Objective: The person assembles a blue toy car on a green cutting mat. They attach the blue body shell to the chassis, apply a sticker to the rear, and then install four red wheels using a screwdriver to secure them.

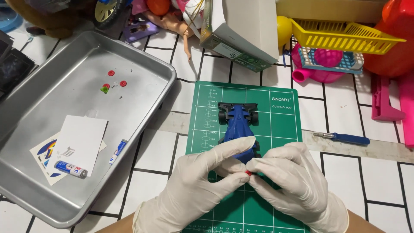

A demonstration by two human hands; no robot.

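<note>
Both hands pinched the red wheel (248, 172), left hand (196, 183) and right hand (293, 181) equally near. Toy car (237, 129) lay just beyond, nose toward the mat (280, 125)'s far edge.

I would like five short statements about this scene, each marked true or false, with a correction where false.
1. Both hands wear white gloves. True: left hand, right hand.
2. The blue toy car lies in the metal tray. False: it lies on the green cutting mat.
3. The fingertips pinch a small red part. True.
4. The blue-handled screwdriver lies inside the yellow basket. False: it lies on the table, right of the mat.
5. A battery lies in the tray. True.
</note>
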